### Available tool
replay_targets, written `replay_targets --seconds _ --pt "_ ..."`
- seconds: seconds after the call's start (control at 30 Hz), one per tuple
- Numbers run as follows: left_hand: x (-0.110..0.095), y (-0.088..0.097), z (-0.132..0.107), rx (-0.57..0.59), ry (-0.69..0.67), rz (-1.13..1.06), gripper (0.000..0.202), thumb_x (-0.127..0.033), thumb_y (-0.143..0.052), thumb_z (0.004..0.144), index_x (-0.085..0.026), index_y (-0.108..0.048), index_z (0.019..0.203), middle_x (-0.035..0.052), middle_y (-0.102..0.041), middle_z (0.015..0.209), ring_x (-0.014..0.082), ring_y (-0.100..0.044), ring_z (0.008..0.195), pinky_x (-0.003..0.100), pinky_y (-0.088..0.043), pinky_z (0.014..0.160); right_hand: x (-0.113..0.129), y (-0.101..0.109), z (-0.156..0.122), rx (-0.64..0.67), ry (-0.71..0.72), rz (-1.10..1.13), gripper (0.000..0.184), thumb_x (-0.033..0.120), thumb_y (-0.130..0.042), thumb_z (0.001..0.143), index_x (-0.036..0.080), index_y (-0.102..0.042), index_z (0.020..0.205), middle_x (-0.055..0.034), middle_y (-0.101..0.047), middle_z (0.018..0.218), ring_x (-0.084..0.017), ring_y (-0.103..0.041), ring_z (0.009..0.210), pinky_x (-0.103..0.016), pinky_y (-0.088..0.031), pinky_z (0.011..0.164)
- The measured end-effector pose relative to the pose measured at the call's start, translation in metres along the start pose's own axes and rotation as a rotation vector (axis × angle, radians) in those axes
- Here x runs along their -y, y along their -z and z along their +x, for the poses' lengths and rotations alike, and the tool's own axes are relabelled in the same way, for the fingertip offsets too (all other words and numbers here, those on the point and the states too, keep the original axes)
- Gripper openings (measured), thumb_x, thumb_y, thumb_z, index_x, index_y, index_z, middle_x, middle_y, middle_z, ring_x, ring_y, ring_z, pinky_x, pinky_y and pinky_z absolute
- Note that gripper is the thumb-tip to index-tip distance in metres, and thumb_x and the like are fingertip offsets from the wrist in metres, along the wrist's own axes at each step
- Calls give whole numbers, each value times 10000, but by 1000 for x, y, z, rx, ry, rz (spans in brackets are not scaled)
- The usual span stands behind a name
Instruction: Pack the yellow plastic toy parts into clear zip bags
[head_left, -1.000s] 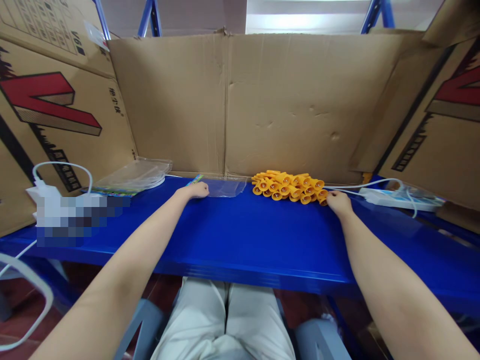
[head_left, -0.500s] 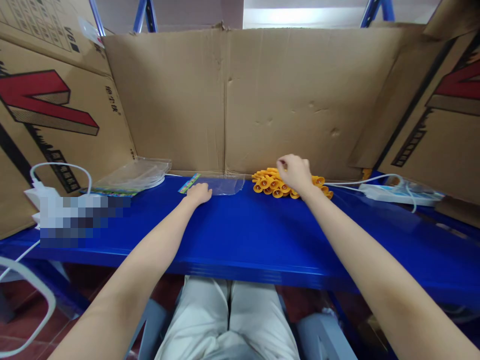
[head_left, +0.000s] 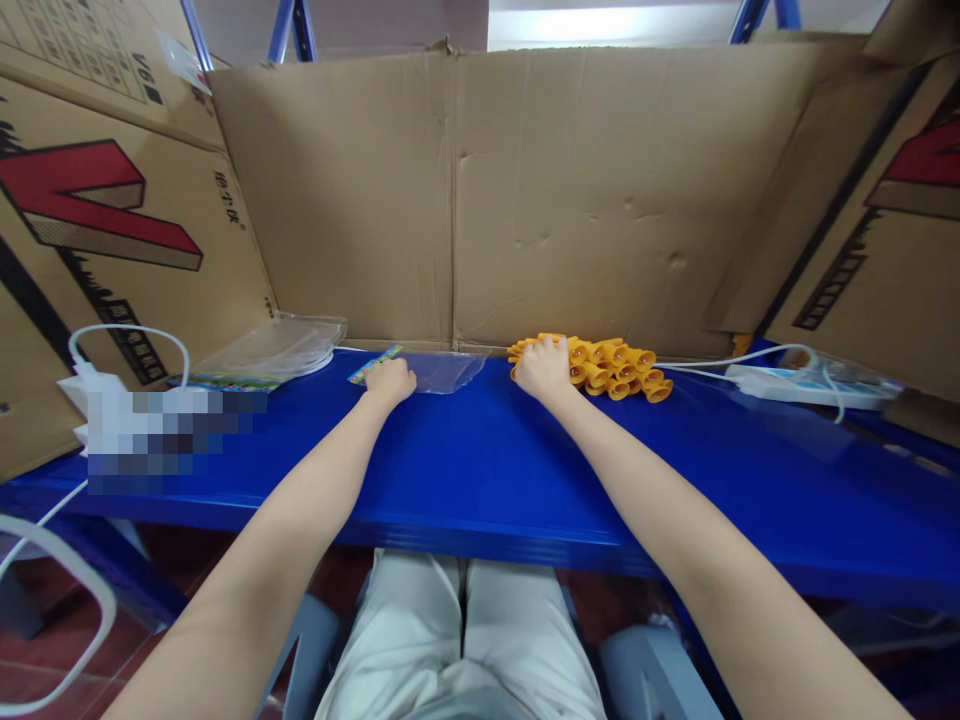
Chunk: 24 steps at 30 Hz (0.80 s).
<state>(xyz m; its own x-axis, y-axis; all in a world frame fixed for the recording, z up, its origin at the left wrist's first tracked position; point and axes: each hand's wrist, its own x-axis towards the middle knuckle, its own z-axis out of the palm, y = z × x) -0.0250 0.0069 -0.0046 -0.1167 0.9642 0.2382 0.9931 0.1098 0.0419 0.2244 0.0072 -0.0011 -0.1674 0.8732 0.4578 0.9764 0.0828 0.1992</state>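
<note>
A pile of several small orange plastic parts (head_left: 611,367) lies on the blue shelf (head_left: 480,470) against the cardboard back wall. My right hand (head_left: 541,368) rests on the left end of that pile, fingers curled over the parts. My left hand (head_left: 390,380) lies with its fingers curled on the near left corner of a clear plastic bag (head_left: 442,370) with a coloured header strip (head_left: 373,364), which lies flat on the shelf left of the pile.
A stack of clear bags (head_left: 262,352) lies at the back left. White chargers and a cable (head_left: 112,385) sit at far left. A white power strip (head_left: 810,385) with cords lies at right. Cardboard walls (head_left: 585,190) close in three sides.
My right hand moved from the right end of the orange pile, lifted over its top, and came down on its left end. My left hand stayed on the bag.
</note>
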Motion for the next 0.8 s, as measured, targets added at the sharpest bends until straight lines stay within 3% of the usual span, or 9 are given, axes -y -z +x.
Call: replay_targets --seconds 0.1,0.2,0.53,0.67,0.8 --pt "-1 -1 -1 -3 11 4 424 -306 -375 872 -92 -631 1133 214 -631 1197 351 -566 1147 587 -299 1031 5 2 -1 23 -5 -7 361 195 -409 852 54 -654 1075 -221 -652 1052 -340 -481 1068 -458 -250 893" --pt "-2 -2 -2 -6 37 14 462 -328 -377 871 -61 -600 1175 243 -613 1211 358 -558 1156 616 -233 1055 9 4 0 62 -11 -41 317 187 -441 851 101 -678 1043 -179 -669 1031 -330 -486 1071 -444 -250 894" --pt "-4 -2 -3 23 58 8 477 -361 -369 881 -82 -574 1210 225 -594 1253 341 -559 1163 549 -335 1022 4 -1 -2 58 -86 -16 311 202 -462 839 128 -702 1024 -148 -672 1056 -272 -532 1044 -369 -292 829" --pt "6 19 2 74 64 10 477 -339 -434 850 -90 -580 1230 204 -592 1269 328 -568 1156 419 -465 912 4 -2 -3 43 -83 1 301 211 -474 834 129 -707 1005 -151 -679 1042 -273 -532 1048 -372 -294 829" --pt "44 57 15 173 64 148 477 -339 -623 739 -79 -654 1137 208 -634 1199 347 -589 1110 371 -485 872 1 0 -3 36 -80 15 293 222 -474 838 117 -712 973 -161 -687 1024 -277 -548 1045 -369 -307 831"
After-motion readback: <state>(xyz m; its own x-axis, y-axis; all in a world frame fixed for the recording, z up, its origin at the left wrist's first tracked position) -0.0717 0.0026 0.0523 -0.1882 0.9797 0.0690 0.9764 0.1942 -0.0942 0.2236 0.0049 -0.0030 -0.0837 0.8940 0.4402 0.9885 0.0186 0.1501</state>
